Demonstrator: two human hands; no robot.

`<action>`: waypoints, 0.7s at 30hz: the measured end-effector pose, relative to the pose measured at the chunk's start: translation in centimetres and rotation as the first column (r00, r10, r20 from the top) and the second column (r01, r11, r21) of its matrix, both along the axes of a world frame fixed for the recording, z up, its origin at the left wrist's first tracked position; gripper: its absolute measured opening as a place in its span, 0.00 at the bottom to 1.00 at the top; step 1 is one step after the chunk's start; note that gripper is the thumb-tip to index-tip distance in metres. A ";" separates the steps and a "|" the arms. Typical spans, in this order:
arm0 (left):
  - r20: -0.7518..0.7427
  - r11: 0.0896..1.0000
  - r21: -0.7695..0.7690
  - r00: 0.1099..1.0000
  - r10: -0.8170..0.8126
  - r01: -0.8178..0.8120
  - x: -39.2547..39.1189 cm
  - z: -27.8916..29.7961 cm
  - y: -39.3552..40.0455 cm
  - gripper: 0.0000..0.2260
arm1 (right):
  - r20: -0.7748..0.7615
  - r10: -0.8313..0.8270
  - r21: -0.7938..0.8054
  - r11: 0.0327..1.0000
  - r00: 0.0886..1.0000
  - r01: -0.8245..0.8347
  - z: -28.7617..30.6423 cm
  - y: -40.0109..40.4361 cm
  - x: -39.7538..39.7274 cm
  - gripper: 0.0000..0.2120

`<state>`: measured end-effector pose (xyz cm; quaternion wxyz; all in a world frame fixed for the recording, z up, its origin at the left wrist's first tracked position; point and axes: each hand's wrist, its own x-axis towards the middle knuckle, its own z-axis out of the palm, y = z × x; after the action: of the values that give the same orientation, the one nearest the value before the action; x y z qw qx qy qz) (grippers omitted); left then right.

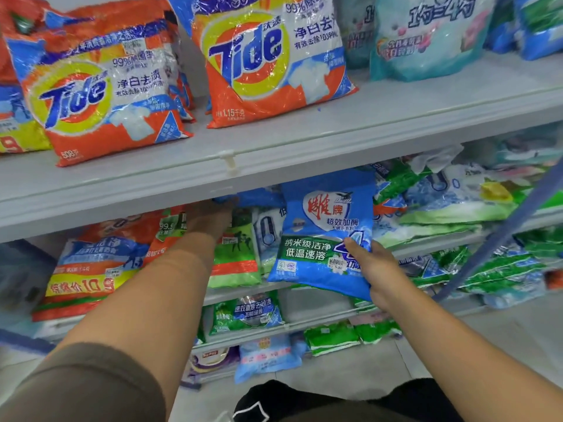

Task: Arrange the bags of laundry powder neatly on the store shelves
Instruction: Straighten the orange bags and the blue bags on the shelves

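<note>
- Grey store shelves (274, 141) fill the view, packed with soap powder bags on every level.
- On the top shelf, at 11 o'clock, a small orange Tide bag (100, 99) leans back. A bigger Tide bag (271, 62) stands just beside it at 12 o'clock.
- A pale teal bag (426, 38) sits at 1 o'clock on that same shelf.
- The right hand (374, 269) grips the blue bag (323, 233) by its bottom right corner, thumb on the front. The bag is held up in front of the middle shelf, near the center.
- The left hand (210, 220) reaches under the top shelf toward more blue bags (253, 197). Its fingers are hidden, so its grip cannot be told.
- Green bags (236, 257) stand just behind the blue bag.
- A messy pile of green and white bags (451, 205) lies at 3 o'clock.
- An orange bag with a yellow price band (91, 269) sits at 9 o'clock.
- Small bags (268, 357) lie low down at 6 o'clock.
</note>
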<state>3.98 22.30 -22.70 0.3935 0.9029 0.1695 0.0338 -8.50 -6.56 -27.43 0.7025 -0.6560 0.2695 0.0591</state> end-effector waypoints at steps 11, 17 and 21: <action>-0.131 0.978 -0.204 0.991 0.014 -0.041 -6.8 1.6 0.9 0.18 | 0.046 -0.071 0.020 0.997 0.996 0.070 1.4 -1.9 -0.5 0.12; -0.345 0.929 -0.356 0.938 -0.028 -0.103 -11.2 0.4 2.3 0.32 | 0.017 -0.027 0.083 0.996 1.000 0.025 2.9 -2.1 -0.3 0.41; -0.266 0.868 -0.478 0.964 0.001 -0.133 -9.4 1.5 0.6 0.40 | 0.008 0.013 0.068 0.998 1.000 -0.014 4.1 -2.7 -0.4 0.32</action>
<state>-5.47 22.93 -21.17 0.5834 0.7632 0.2534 -0.1139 -8.88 -9.22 -23.36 0.7250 -0.6338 0.2603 0.0705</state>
